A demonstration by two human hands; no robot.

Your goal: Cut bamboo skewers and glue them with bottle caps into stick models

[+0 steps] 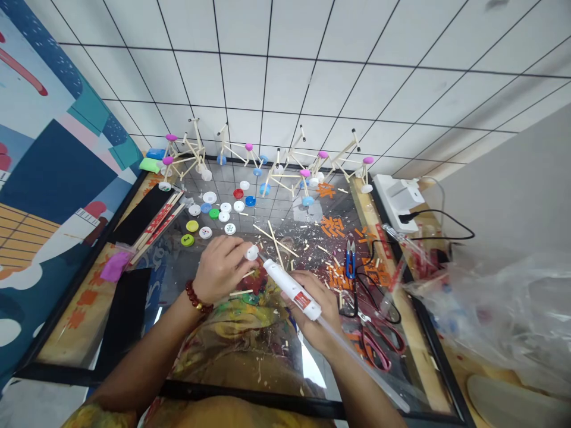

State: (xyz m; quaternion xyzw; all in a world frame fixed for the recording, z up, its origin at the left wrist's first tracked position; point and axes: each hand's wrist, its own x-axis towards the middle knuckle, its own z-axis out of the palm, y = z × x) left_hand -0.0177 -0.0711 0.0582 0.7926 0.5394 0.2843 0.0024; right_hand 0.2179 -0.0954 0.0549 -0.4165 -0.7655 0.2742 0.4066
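Pinched in the fingers of my left hand [220, 267] is a small white bottle cap [252, 252], turned toward the glue gun's tip. My right hand [322, 312] is wrapped round a white hot glue gun [285, 282]. Its nozzle points at the cap, very close to it; whether they touch I cannot tell. A long clear glue stick [363, 368] runs out of the gun's back along my right forearm. Two thin wooden sticks [279, 244] lie crossed just beyond the gun. Loose bottle caps [224, 216] in several colours lie beyond my left hand.
Stick-and-cap models [289, 175] stand along the tiled wall. Blue snips [351, 261] and red-handled scissors [379, 342] lie at the right among black cable. A power strip [397, 199] and plastic bags [504, 315] are farther right. Bundled sticks [158, 223] lie left; wood scraps litter the glass tabletop.
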